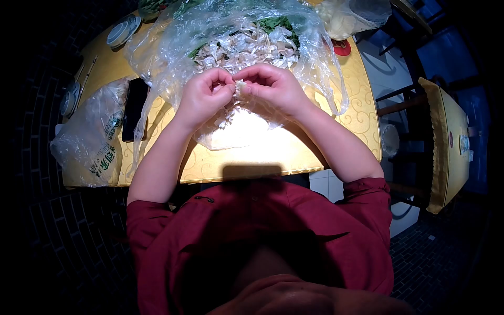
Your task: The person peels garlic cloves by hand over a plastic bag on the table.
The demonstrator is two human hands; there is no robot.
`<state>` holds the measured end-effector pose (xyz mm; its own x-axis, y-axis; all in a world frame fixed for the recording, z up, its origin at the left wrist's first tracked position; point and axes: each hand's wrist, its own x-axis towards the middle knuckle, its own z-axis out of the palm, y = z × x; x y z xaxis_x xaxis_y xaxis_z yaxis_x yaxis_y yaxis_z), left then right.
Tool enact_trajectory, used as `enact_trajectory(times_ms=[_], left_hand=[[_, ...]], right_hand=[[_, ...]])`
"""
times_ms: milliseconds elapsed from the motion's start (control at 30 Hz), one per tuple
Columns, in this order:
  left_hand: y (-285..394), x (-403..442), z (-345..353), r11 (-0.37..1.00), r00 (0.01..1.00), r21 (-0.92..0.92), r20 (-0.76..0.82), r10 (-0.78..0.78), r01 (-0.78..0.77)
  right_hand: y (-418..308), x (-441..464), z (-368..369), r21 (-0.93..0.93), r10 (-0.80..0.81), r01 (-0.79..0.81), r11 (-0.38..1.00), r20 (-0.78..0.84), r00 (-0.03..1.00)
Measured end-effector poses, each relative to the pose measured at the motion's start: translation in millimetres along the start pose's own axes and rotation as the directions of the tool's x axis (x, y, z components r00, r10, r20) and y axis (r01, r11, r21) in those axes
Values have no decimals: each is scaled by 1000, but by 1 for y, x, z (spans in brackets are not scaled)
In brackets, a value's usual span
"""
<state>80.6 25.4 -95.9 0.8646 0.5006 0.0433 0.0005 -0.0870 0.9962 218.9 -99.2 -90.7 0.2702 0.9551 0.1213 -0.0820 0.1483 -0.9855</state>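
Between the fingertips of both hands is a small whitish garlic clove (240, 85), partly covered by the fingers. My left hand (207, 97) pinches it from one side, thumb against curled fingers. From the other side my right hand (275, 92) grips it with thumb and forefinger. Just beyond the hands, a heap of papery garlic skins (252, 48) lies on a large clear plastic bag (163, 50), with green leaves (278, 23) behind it. Under my hands, pale bits (226, 119) rest on a thin clear plastic sheet (218, 139), washed out by bright light.
A black phone (135, 107) lies left of my forearm, beside a filled plastic bag (86, 136) with green print. White dishes (123, 32) and chopsticks (86, 76) sit at the far left. Another cloth-covered table (446, 147) stands to the right.
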Motion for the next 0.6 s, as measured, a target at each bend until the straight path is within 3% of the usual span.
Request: enact_trajectory(times_ms=[100, 200, 300, 500, 600], left_hand=[[1, 0, -2, 999, 999, 29, 2, 33, -33], [14, -3, 2, 997, 999, -72, -48, -10, 6], [14, -1, -5, 996, 997, 91, -82, 6, 1], [-1, 3, -7, 949, 959, 240, -141, 245, -207], [-2, 7, -12, 867, 923, 353, -22, 384, -352]], right_hand=[[1, 0, 0, 39, 0, 1, 999, -32, 999], [3, 1, -4, 16, 2, -1, 1000, -36, 999], [7, 1, -6, -16, -17, 16, 1000, -33, 999], [7, 0, -6, -118, -62, 57, 991, -46, 997], [8, 1, -6, -129, -79, 72, 989, -48, 996]])
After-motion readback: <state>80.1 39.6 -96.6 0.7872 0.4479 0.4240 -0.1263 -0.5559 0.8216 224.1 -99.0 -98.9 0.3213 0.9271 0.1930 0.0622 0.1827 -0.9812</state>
